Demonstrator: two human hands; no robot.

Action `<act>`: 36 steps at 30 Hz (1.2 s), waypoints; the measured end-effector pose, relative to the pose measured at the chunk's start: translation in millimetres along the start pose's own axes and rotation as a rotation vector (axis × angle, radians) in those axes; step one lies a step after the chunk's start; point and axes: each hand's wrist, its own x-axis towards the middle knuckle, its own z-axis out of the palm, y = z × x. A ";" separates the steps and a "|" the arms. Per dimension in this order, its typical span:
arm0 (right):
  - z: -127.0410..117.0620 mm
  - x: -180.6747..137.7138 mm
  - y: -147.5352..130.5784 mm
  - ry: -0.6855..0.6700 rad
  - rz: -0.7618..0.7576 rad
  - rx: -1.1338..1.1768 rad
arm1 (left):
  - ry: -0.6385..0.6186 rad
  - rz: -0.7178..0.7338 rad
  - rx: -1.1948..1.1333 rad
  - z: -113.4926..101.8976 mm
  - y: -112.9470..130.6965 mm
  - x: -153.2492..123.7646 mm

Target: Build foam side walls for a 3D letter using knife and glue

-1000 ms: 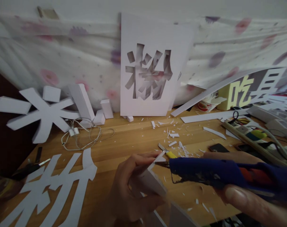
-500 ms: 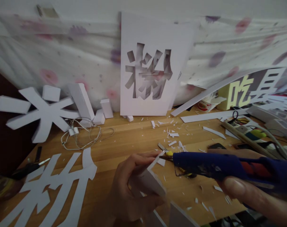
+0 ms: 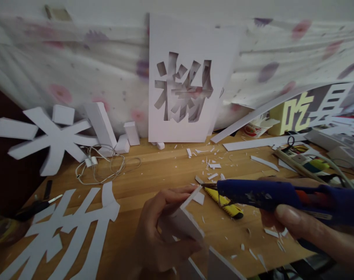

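My left hand (image 3: 162, 229) grips a white foam-board piece (image 3: 181, 224), its thin edge tilted up toward the right. In my right hand (image 3: 293, 221) is a blue glue gun (image 3: 258, 194), pointing left. Its dark nozzle meets the upper corner of the piece's edge, or comes very close to it. Behind the nozzle a yellow utility knife (image 3: 223, 203) lies on the wooden table (image 3: 153, 167) with its blade out. More white board (image 3: 223, 266) shows at the bottom, below my left hand; how it joins the held piece cannot be made out.
Flat white cut-out character strokes (image 3: 77, 221) lie at left, with thick white built-up strokes (image 3: 60, 136) behind. A coiled cable (image 3: 103, 167) sits nearby. A board with a cut-out character (image 3: 179, 132) leans on the wall. White scraps (image 3: 214, 166), strips and a power strip (image 3: 302, 167) are at right.
The glue gun has tilted and shifted slightly, its nozzle now at the top corner of the edge. More of the yellow knife shows. My left hand and the piece have hardly moved.
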 end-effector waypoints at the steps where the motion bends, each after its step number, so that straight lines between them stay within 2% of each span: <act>1: -0.5 -1.1 1.8 0.016 -0.006 -0.009 | -0.003 0.002 -0.007 0.4 0.7 0.4; 4: -1.3 -3.3 6.0 0.061 -0.013 -0.008 | 0.000 0.020 -0.018 1.8 2.4 1.7; 17: 0.8 -2.8 10.1 -0.026 0.016 0.076 | 0.014 0.089 0.086 -3.0 -4.2 0.6; 23: 7.0 -11.4 14.8 0.079 0.042 -0.014 | 0.048 0.105 0.125 -0.4 -2.1 1.3; 26: 10.3 -11.6 11.2 0.085 0.049 -0.025 | 0.045 0.091 0.143 -0.8 -2.6 0.6; 31: 13.8 -7.7 5.7 0.111 -0.035 -0.010 | 0.045 0.084 0.161 -1.7 -3.2 1.9; 36: 7.9 -9.2 10.8 0.079 0.031 0.018 | 0.044 0.097 0.121 -2.9 -3.4 2.7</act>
